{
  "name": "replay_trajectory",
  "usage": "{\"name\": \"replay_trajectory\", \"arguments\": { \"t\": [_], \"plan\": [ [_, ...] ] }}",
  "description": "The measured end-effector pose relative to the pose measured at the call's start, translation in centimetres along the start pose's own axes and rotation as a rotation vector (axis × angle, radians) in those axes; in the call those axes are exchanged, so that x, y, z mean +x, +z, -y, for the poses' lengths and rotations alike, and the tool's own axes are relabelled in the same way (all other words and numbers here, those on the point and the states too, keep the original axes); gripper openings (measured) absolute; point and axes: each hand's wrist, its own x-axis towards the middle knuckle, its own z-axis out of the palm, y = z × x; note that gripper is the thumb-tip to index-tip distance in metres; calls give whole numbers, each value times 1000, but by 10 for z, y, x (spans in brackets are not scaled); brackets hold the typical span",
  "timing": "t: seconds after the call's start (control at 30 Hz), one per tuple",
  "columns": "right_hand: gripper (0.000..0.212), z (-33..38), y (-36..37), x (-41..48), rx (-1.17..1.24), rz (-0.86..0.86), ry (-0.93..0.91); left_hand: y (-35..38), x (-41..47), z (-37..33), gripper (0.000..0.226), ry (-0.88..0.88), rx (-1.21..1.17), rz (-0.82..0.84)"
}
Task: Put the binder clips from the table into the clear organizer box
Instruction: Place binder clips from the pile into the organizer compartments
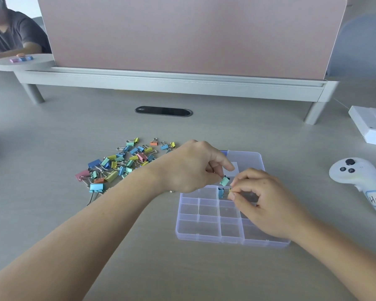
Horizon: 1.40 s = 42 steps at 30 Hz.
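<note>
Head view, operator speaking: far left I see the loose binder clips [122, 164] heaped on the desk [52, 127], so most of the job is waiting there. Next along, my left hand [189, 168] hangs over the far-left part of the clear organizer box [230, 241], fingers [226, 164] clamped on a teal clip [224, 181].

Spotter: And to the right of that?

Operator: Just below it, a blue clip [221, 192] sits low in a far-row compartment; I cannot tell if it touches the floor. My right hand [267, 203] has it, fingers [243, 177] pinched together on its wire handles. A white controller [356, 177] lies further right, well apart from the box.

Spotter: Where's the risk?

Operator: Crowding, I'd say. The two clips are close to touching, so one could knock the other across a divider. Those handles look springy, and a sloppy release might flip the blue clip out onto the desk. My left forearm [96, 213] passes just beside the heap, so a careless pull back could scatter clips. The box looks light too, and a nudge from either wrist could slide it.
</note>
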Motion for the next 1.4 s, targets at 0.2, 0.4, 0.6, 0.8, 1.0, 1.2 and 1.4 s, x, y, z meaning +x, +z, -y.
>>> {"name": "replay_trajectory", "arguments": {
  "t": [0.2, 0.4, 0.6, 0.8, 1.0, 1.2, 1.4],
  "plan": [
    [17, 1, -1, 1, -9, 7, 7, 8, 2, -2, 25, -4, -82, -15],
    [14, 1, -1, -1, 9, 0, 6, 13, 3, -2, 21, 11, 67, -4],
    [14, 3, -1, 0, 1, -2, 15, 17, 2, -7, 23, 82, 184, -36],
    [21, 3, -1, 1, -7, 3, 19, 18, 1, -9, 25, 91, 240, -30],
    [5, 7, -3, 0, 104, -140, 16, 21, 1, -9, 23, 82, 298, -38],
    [21, 10, -1, 1, 147, -213, 36, 22, 1, -9, 20, 85, 314, -44],
    [22, 11, -4, 1, 168, -183, 32, 24, 2, -8, 18, 97, 329, -46]
  ]
}}
